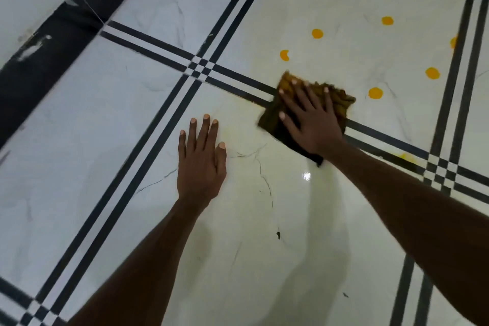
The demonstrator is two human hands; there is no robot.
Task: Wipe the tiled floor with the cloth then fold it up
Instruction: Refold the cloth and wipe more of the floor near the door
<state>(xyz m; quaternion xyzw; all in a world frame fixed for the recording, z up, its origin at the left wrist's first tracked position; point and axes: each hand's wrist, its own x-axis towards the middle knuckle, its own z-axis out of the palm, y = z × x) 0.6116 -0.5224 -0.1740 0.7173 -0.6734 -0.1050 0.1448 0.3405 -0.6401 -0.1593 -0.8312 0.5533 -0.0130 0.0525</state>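
Observation:
A dark brown cloth point(341, 102), stained yellow, lies bunched on the white tiled floor point(264, 219), across a black grout stripe. My right hand point(309, 116) presses flat on top of the cloth with fingers spread. My left hand point(201, 159) rests palm down on the bare tile to the left of the cloth, fingers apart, holding nothing. Several round yellow spots point(375, 93) dot the tile just beyond and to the right of the cloth. A faint yellow smear point(406, 157) sits on the stripe to the right of my right forearm.
Double black stripes point(201, 69) cross the glossy marble-look tiles in a grid. A wide black skirting band point(60, 34) runs along the wall at the upper left. A small dark speck point(278, 234) lies on the near tile between my forearms.

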